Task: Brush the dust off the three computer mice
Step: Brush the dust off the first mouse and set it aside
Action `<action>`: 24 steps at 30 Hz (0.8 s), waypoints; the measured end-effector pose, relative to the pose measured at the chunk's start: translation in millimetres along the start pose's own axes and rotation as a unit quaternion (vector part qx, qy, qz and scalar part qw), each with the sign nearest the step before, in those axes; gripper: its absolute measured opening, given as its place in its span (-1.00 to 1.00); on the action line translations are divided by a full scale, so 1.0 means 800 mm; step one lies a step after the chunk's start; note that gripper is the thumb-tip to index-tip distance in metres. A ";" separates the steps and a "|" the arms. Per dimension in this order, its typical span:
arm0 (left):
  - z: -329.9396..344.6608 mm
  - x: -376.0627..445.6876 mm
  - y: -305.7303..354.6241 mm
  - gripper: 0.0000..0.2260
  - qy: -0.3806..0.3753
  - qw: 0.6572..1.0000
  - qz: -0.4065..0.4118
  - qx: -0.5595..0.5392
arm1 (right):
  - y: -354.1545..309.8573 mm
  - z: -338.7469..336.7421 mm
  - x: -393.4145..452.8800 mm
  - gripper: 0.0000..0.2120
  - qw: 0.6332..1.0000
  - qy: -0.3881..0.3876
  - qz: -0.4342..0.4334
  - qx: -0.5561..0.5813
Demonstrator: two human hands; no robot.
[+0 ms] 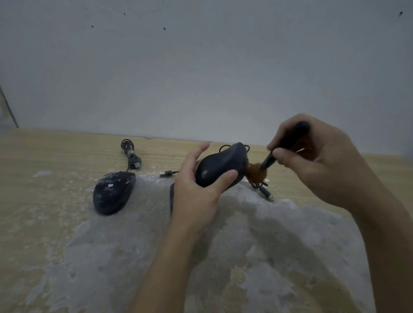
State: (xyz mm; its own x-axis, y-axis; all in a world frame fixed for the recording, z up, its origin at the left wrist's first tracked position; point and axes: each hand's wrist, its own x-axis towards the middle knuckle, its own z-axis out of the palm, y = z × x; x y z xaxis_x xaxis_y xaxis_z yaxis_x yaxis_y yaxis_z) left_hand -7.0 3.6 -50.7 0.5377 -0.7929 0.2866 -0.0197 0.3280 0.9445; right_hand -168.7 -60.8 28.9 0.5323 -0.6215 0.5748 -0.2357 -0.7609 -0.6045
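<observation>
Left of the held mouse (221,165), a dusty mouse (113,192) lies on the tabletop (20,189). The left hand (197,193) grips the held mouse aloft; right of it, the right hand (321,157) pinches the brush (273,157), bristles touching. Best to flick lightly away, turning the mouse.

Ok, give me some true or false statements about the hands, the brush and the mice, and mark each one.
1. The left hand holds a mouse up off the table. True.
2. The right hand is empty. False: it grips a brush with brown bristles.
3. The bristles touch the held mouse. True.
4. The dusty mouse on the left is being brushed. False: it lies untouched on the table.
5. The brush handle is white. False: it is black.
</observation>
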 end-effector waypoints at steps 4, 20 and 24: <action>0.001 -0.003 0.005 -0.35 -0.001 0.998 0.031 0.054 | -0.018 -0.001 0.005 -0.89 0.989 0.128 -0.050 0.060; 0.003 -0.002 0.004 -0.39 0.021 0.992 0.060 0.109 | -0.038 0.030 0.003 -0.92 0.986 0.023 -0.067 0.149; 0.004 -0.004 -0.002 -0.37 0.017 0.990 0.057 0.126 | -0.025 0.032 0.005 -0.92 0.991 0.108 -0.069 0.038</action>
State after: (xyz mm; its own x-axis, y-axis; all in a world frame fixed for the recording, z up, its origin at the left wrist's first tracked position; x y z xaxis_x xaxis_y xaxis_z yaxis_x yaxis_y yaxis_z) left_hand -11.4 3.7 -52.3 0.5476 -0.7396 0.3914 -0.2890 0.2718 0.9179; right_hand -141.3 -43.3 29.4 0.3662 -0.5449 0.7543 -0.1074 -0.8299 -0.5474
